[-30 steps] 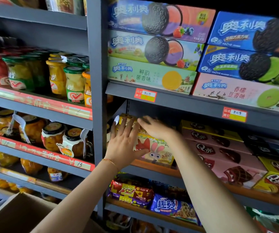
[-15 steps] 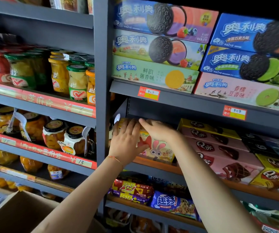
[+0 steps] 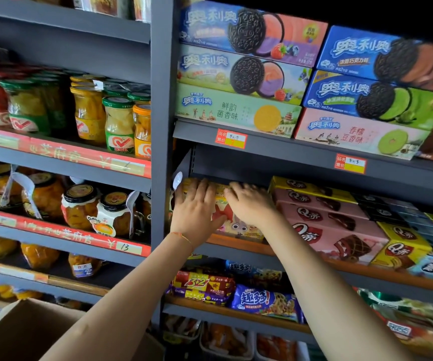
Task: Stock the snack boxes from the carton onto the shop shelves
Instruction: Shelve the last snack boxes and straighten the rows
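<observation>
Two hands press a snack box (image 3: 238, 225) beside pink boxes (image 3: 322, 222).

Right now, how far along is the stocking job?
Done: the shelves around hold stock, such as the pink boxes right of the hands. In hand: the left hand and right hand lie with straight fingers on the cartoon snack box, which sits at the left end of the middle shelf. Left: I cannot tell; the carton shows bottom left, its inside hidden.
</observation>
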Available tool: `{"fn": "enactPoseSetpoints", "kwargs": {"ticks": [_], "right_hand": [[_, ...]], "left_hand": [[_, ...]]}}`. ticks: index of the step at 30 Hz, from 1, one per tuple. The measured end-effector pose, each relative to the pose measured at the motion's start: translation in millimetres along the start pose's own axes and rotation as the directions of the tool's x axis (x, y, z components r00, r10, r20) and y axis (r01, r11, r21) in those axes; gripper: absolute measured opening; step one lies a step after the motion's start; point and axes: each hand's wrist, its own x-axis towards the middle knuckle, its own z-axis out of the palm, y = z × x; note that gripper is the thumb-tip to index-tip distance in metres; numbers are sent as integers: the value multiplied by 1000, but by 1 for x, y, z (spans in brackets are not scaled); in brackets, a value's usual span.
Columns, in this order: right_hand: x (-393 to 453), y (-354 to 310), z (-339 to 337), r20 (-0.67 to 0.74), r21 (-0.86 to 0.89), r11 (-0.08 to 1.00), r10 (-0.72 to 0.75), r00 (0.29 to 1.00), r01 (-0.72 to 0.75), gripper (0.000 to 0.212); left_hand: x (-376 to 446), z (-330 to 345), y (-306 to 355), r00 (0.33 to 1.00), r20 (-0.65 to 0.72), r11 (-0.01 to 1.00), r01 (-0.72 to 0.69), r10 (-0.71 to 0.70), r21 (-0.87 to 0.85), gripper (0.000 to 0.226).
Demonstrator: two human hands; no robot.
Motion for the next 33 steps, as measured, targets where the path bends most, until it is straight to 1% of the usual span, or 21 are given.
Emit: {"fn": "enactPoseSetpoints", "kwargs": {"ticks": [4,10,14,22,25,30,33], "right_hand": [[-3,-2,0,-6,-20,1000,20,1000,-20,57],[-9,-7,-2,-67,-68,998,12,998,-16,66],[-15,-10,-4,-97,-82,997,-8,995,0,67],[-20,-13,1,-122,-121,992,-45,992,30,66],[-19,-12,1,-106,-104,994,-40,994,29,66],[-19,-11,0,-61,-71,997,-31,998,26,69],[-24,-12,-4,-81,-38,997,-66,995,63,71]], "left_hand": [[-2,-5,0,1000,23,1000,-14,14,3,80],[-2,-10,-3,998,60,999,-28,27,20,74],[-4,-12,-5,998,64,999,-25,24,20,76],[-16,-9,-8,1000,-8,999,-15,16,47,72],[-16,-10,-8,1000,-11,999,-9,10,37,73],[-17,-14,-4,1000,-9,1000,-5,5,8,68],[-18,-21,-4,999,40,998,-30,27,62,77]]}}
